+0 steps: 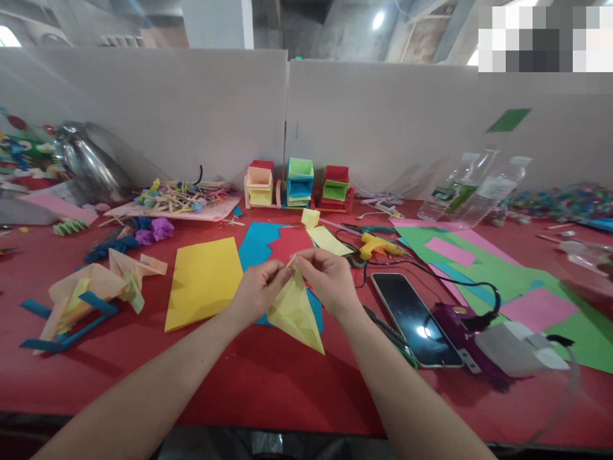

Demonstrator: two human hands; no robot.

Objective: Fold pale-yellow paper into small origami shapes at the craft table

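Both hands meet over the middle of the table on a folded piece of pale yellow paper (297, 313). My left hand (261, 287) pinches its upper left edge near the tip. At the same tip, my right hand (328, 278) pinches from the other side, thumb against fingers. The paper widens downward into a pointed corner that hangs toward me. Under and behind the hands lie blue paper (256, 246) and red paper (290, 243). A yellow sheet (205, 281) rests just left of my left hand.
Right of my hands lie a phone (414, 319), a yellow glue gun (380, 246) with its cable, and a purple power strip (454, 319). A folded paper figure (86, 294) stands at left. Small paper boxes (300, 182) line the back, near plastic bottles (493, 188) and a metal jug (90, 160).
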